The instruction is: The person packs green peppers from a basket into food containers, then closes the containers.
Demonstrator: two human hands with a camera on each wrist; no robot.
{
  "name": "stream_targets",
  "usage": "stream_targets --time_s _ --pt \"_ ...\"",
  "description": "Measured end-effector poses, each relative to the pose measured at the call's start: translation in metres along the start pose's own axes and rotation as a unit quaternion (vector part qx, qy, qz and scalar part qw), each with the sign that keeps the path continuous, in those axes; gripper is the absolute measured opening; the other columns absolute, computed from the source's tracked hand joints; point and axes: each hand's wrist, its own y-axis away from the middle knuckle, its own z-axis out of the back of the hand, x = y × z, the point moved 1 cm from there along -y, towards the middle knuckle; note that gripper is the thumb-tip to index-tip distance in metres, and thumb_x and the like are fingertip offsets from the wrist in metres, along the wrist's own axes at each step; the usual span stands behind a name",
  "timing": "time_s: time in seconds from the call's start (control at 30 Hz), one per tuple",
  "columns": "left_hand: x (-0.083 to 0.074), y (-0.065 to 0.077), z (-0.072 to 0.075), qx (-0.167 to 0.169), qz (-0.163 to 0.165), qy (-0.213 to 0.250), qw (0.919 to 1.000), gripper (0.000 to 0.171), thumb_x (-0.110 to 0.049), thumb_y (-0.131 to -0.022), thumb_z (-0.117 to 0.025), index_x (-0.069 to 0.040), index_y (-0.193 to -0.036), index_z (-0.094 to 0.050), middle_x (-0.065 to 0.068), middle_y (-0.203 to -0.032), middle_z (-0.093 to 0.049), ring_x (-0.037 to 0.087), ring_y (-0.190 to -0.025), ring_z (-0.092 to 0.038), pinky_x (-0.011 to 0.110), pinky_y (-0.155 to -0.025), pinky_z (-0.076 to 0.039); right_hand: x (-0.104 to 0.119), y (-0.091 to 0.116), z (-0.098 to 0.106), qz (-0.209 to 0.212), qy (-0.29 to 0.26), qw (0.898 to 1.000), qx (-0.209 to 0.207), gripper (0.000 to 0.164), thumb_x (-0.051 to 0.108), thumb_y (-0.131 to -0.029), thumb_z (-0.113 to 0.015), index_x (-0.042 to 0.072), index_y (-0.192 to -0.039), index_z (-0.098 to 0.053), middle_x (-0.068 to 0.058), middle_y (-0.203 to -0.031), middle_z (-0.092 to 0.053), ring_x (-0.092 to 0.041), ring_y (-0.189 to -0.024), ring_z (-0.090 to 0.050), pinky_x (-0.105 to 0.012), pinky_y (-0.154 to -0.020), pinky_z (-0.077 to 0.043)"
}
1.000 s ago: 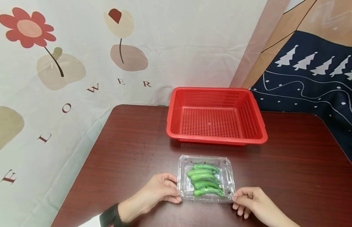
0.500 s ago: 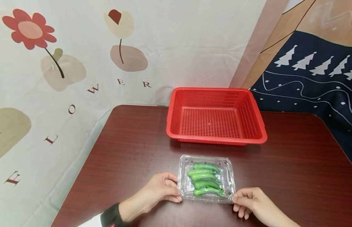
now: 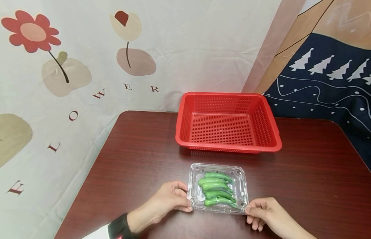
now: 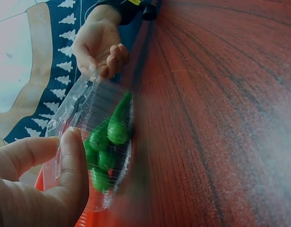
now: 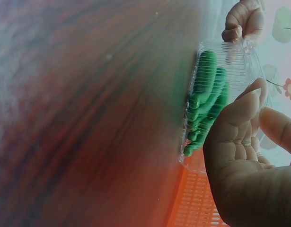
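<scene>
A clear plastic clamshell box (image 3: pixel 241 186) lies on the table in the head view, and several long green vegetables (image 3: pixel 216 187), pepper-like in shape, lie side by side in it. My left hand (image 3: pixel 170 200) pinches the box's near left corner between thumb and fingers. At the near right corner, my right hand (image 3: pixel 264 210) has its thumb and forefinger on the rim. In the left wrist view the thumb and forefinger of the left hand (image 4: pixel 46 172) grip the clear rim. The right wrist view has the right hand (image 5: pixel 244 146) pinching the opposite side.
Behind the box stands a red perforated plastic basket (image 3: pixel 227 148) with nothing in it. Both rest on a dark reddish wooden table (image 3: pixel 311 166). A printed cloth with flowers and letters (image 3: pixel 179 43) hangs behind, and a dark blue tree-patterned cloth (image 3: pixel 323 89) hangs at the right.
The left hand and the box have shifted very slightly to the right. Both hands keep their pinch on the box, and the basket has stayed put.
</scene>
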Motion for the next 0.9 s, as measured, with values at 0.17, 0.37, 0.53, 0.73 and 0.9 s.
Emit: stream_targets --time_s 0.17,0.37,0.53,0.73,0.9 --pt "0.0 -0.0012 -0.0011 -0.007 -0.001 -0.007 0.9999 0.04 0.019 -0.078 -0.07 0.01 -0.114 -0.054 0.011 -0.079 -0.071 0.021 -0.068 -0.073 0.036 -0.073 -0.067 -0.0011 0.0001 0.0004 0.006 -0.001 1.0 0.002 0.027 0.002 -0.103 -0.054 -0.021 -0.093 -0.062 0.004 -0.076 -0.071 -0.006 -0.062 -0.066 -0.024 -0.053 -0.057" --pt "-0.0011 -0.0007 -0.0011 -0.016 0.004 -0.018 0.9997 0.043 0.019 -0.077 -0.071 0.01 -0.114 -0.053 0.013 -0.079 -0.071 0.022 -0.067 -0.074 0.039 -0.074 -0.067 -0.0022 0.0006 0.0004 0.013 -0.006 1.0 0.007 0.027 0.001 -0.103 -0.054 -0.022 -0.093 -0.061 0.004 -0.076 -0.071 -0.005 -0.062 -0.065 -0.024 -0.053 -0.057" --pt "-0.0023 -0.0013 -0.0011 -0.02 0.006 -0.025 0.9995 0.044 0.019 -0.076 -0.071 0.01 -0.115 -0.052 0.013 -0.079 -0.07 0.023 -0.067 -0.074 0.039 -0.074 -0.067 -0.0019 0.0009 0.0001 0.01 -0.011 1.0 0.007 0.027 0.002 -0.103 -0.054 -0.023 -0.094 -0.06 0.005 -0.076 -0.071 -0.005 -0.062 -0.065 -0.023 -0.053 -0.057" --pt "-0.0019 -0.002 -0.0014 -0.021 0.011 -0.023 0.9995 0.044 0.02 -0.076 -0.071 0.009 -0.114 -0.052 0.012 -0.078 -0.069 0.023 -0.067 -0.074 0.039 -0.074 -0.067 -0.0017 0.001 0.0001 0.001 -0.012 1.0 0.005 0.028 0.002 -0.103 -0.053 -0.024 -0.093 -0.059 0.005 -0.076 -0.07 -0.005 -0.062 -0.065 -0.023 -0.054 -0.056" --pt "-0.0024 -0.001 -0.0018 -0.016 0.01 -0.017 0.9997 0.043 0.019 -0.078 -0.07 0.009 -0.115 -0.052 0.011 -0.079 -0.069 0.023 -0.069 -0.074 0.039 -0.075 -0.067 -0.0011 0.0012 -0.0001 0.003 0.007 1.0 0.002 0.027 0.003 -0.104 -0.053 -0.02 -0.091 -0.061 0.003 -0.076 -0.07 -0.006 -0.062 -0.065 -0.025 -0.053 -0.057"
